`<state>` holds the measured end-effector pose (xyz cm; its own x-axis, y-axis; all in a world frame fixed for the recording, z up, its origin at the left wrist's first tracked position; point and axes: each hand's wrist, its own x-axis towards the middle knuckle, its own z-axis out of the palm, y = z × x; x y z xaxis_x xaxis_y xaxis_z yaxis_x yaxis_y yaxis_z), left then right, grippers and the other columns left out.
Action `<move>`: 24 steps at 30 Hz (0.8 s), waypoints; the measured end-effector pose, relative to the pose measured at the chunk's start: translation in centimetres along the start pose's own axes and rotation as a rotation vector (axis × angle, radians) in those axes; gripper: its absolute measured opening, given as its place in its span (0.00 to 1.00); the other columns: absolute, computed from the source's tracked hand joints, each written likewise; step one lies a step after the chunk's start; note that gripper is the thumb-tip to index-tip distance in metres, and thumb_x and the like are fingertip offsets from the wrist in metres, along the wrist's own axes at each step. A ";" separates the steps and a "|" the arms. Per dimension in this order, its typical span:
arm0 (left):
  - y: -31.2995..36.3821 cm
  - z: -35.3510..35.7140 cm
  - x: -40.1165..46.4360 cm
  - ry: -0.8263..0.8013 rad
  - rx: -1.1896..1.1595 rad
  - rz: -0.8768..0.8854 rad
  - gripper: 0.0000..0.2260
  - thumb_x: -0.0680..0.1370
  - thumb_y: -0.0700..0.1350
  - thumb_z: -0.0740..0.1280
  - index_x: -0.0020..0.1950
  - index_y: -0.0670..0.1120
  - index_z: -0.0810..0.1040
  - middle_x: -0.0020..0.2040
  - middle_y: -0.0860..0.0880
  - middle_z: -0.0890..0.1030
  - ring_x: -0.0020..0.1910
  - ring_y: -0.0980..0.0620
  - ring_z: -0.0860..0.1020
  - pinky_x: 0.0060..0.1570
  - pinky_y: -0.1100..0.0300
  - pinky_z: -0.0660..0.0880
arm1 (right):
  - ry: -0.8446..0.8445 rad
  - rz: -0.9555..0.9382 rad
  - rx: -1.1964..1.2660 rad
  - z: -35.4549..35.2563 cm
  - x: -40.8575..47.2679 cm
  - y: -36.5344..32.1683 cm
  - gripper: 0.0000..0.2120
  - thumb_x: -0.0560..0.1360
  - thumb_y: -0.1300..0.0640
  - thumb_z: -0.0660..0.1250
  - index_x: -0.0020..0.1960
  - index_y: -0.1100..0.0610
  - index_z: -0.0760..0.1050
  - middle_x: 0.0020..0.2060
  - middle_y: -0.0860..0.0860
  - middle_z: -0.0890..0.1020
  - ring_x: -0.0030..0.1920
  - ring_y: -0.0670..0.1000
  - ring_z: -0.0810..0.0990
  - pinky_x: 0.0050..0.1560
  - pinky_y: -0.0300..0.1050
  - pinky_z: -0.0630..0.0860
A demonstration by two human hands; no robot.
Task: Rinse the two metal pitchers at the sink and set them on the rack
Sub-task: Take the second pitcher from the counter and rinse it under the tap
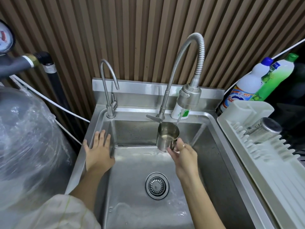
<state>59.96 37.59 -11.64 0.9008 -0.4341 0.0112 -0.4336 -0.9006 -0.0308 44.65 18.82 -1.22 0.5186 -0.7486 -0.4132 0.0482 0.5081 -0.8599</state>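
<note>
My right hand (183, 154) grips the handle of a metal pitcher (166, 136) and holds it upright over the sink basin (206, 171). Water runs from the flexible spray faucet (189, 96) and falls into the pitcher at its right rim; some water stands inside. My left hand (98, 149) rests flat with straight fingers on the sink's left rim. A second metal pitcher (264, 129) lies upside down on the white dish rack (257, 156) to the right of the sink.
A thin gooseneck tap (108, 86) stands at the back left of the sink. A white bottle (179, 111) sits behind the spray head. Detergent bottles (252, 83) stand behind the rack. A plastic-wrapped tank (28, 139) fills the left. The drain strainer (157, 185) lies mid-basin.
</note>
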 end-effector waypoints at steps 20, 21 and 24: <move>0.1 0.1 0.1 0.027 -0.040 -0.003 0.34 0.73 0.52 0.62 0.76 0.47 0.54 0.78 0.47 0.49 0.77 0.48 0.45 0.68 0.38 0.45 | 0.014 -0.027 0.109 -1.2 -0.6 0.4 0.15 0.81 0.61 0.54 0.36 0.61 0.68 0.31 0.53 0.67 0.35 0.50 0.73 0.65 0.54 0.71; 0.1 0.2 0.1 0.025 -0.030 -0.006 0.35 0.72 0.52 0.63 0.76 0.47 0.54 0.78 0.47 0.49 0.77 0.48 0.46 0.68 0.37 0.46 | 0.012 -0.033 0.087 -1.3 -0.5 0.7 0.16 0.81 0.60 0.54 0.36 0.61 0.68 0.31 0.53 0.67 0.36 0.50 0.71 0.65 0.54 0.71; 0.0 0.3 0.1 0.021 -0.013 -0.012 0.35 0.71 0.52 0.63 0.76 0.47 0.55 0.78 0.47 0.50 0.77 0.48 0.46 0.68 0.37 0.47 | -0.039 -0.029 0.087 -1.4 -0.4 0.6 0.15 0.80 0.60 0.56 0.36 0.60 0.68 0.32 0.52 0.70 0.38 0.50 0.79 0.64 0.52 0.72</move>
<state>60.03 37.58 -11.98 0.9054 -0.4233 0.0329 -0.4229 -0.9060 -0.0177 43.23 18.81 -1.97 0.5490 -0.7470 -0.3750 0.1366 0.5228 -0.8414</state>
